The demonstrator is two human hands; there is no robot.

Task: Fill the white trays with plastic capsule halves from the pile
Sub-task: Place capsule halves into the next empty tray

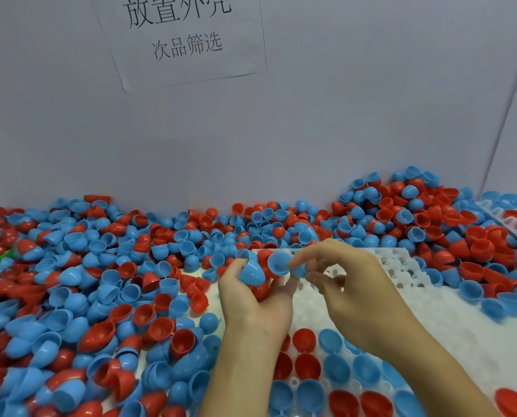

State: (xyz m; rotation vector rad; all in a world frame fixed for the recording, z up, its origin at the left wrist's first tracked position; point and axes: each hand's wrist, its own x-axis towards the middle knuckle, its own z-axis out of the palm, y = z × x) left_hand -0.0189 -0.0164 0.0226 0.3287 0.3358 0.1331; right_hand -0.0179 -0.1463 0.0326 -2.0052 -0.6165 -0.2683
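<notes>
Several red and blue plastic capsule halves point(258, 276) sit cupped in the left hand point(255, 299) as stock, mid-frame; right hand point(346, 284) pinches one blue half point(278, 263) to seat in the white tray point(449, 320).

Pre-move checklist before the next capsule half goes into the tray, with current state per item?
1. Left hand holds stock: ok, it grips a handful of blue and red halves.
2. Right hand has one half ready: ok, it pinches a blue half by the rim, hollow facing the camera.
3. Free sockets in the white tray: ok, the far rows are unfilled.
4. Near rows seated: ok where visible, seated halves sit hollow up; the forearms hide some.
5. Held half free of defects: cannot tell.
6. Pile within reach: ok, it borders the tray.
</notes>
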